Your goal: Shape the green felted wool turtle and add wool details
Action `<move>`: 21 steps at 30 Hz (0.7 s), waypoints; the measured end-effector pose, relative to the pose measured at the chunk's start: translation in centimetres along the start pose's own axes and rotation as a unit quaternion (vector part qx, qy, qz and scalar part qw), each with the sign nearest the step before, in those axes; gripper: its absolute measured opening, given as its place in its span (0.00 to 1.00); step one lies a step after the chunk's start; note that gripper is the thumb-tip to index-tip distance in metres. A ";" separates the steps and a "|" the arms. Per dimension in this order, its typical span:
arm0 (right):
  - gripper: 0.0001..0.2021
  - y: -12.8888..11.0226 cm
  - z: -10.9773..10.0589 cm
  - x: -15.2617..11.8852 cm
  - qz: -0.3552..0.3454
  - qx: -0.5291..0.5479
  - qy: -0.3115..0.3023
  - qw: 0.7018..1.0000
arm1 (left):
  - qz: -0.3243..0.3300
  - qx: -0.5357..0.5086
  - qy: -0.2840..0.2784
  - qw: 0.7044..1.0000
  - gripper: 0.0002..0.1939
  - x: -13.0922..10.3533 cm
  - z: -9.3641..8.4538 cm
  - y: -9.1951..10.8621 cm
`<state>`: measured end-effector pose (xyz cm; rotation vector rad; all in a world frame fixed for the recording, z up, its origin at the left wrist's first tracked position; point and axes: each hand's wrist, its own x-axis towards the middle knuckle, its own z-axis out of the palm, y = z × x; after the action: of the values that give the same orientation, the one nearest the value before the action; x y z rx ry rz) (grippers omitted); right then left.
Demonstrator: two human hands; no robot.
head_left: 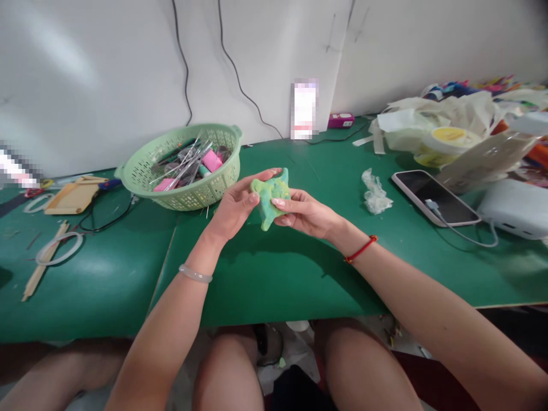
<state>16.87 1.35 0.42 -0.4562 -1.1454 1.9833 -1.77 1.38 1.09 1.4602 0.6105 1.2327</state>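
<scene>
Hands (232,208) (309,213) pinch a mottled green figure (269,194), thumbs (291,205) uppermost, forearms (171,325) angled inward.

A left hand (233,208) and a right hand (312,214) grip a mottled green, blue and yellow piece (268,197) above a green counter (274,285), just right of a pale-green basket (205,193) holding thin rods (184,164) and pink blocks (212,161). A phone (417,191) lies well right of the basket, a wooden strip (36,281) left of it.

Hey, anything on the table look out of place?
Mostly the crumpled translucent scrap: it lies loose on the green table, between the right hand and the phone, looking like discarded wrapping. Its purpose isn't clear.
</scene>
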 end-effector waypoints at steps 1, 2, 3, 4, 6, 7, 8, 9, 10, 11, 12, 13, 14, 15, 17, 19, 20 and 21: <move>0.18 0.0 0.0 0.0 -0.002 0.000 -0.005 1.000 | 0.003 -0.006 0.000 1.000 0.24 -0.1 0.0 0.0; 0.18 0.0 0.0 0.0 -0.004 -0.002 -0.008 1.000 | 0.003 -0.009 0.003 1.000 0.22 -0.1 -0.1 -0.1; 0.17 0.1 0.0 0.0 -0.005 -0.007 -0.011 1.000 | 0.001 -0.010 0.006 1.000 0.22 -0.1 -0.2 -0.1; 0.17 0.1 0.0 0.0 -0.006 -0.012 -0.013 1.000 | -0.002 -0.009 0.007 1.000 0.22 -0.1 -0.3 -0.2; 0.18 0.1 0.1 -0.1 -0.007 -0.022 -0.013 1.000 | -0.001 -0.009 0.004 1.000 0.21 -0.1 -0.4 -0.4; 0.18 0.2 0.1 -0.2 -0.008 -0.025 -0.010 1.000 | 0.001 -0.012 0.003 1.000 0.21 -0.1 -0.5 -0.5; 0.18 0.2 0.1 -0.2 -0.008 -0.028 -0.005 1.000 | 0.005 -0.017 0.002 1.000 0.20 0.0 -0.5 -0.6; 0.19 0.2 0.1 -0.2 -0.009 -0.030 0.000 0.999 | 0.007 -0.024 0.004 1.000 0.19 0.0 -0.5 -0.7; 0.19 0.2 0.1 -0.2 -0.009 -0.032 0.003 0.999 | 0.008 -0.031 0.007 0.999 0.19 0.0 -0.5 -0.8; 0.19 0.2 0.1 -0.2 -0.011 -0.032 0.006 0.999 | 0.007 -0.037 0.013 0.999 0.19 0.0 -0.5 -0.9; 0.19 0.2 0.1 -0.1 -0.013 -0.032 0.007 0.999 | 0.007 -0.043 0.019 0.999 0.20 0.1 -0.4 -1.0; 0.19 0.2 0.1 -0.1 -0.018 -0.030 0.010 0.999 | 0.008 -0.049 0.027 0.998 0.21 0.1 -0.3 -1.0; 0.19 0.2 0.1 0.0 -0.024 -0.025 0.014 0.999 | 0.009 -0.055 0.030 0.998 0.22 0.1 -0.3 -1.1; 0.18 0.1 0.0 0.0 -0.033 -0.018 0.018 0.999 | 0.008 -0.061 0.028 0.998 0.25 0.1 -0.2 -1.2; 0.18 0.1 -0.1 0.0 -0.050 -0.005 0.022 0.998 | 0.001 -0.069 0.012 0.998 0.30 0.1 0.0 -1.2; 0.17 0.1 -0.2 0.0 -0.056 -0.001 0.017 0.998 | -0.010 -0.062 -0.005 0.998 0.32 0.1 0.1 -1.3; 0.17 0.1 -0.3 0.0 -0.054 -0.002 0.013 0.998 | -0.016 -0.056 -0.008 0.998 0.32 0.1 0.2 -1.4; 0.17 0.2 -0.3 0.0 -0.052 -0.006 0.009 0.999 | -0.020 -0.051 -0.007 0.998 0.33 0.1 0.2 -1.4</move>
<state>17.04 1.48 0.10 -0.4118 -1.1474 1.8802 -1.21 1.79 -0.19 1.3641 0.5569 1.2038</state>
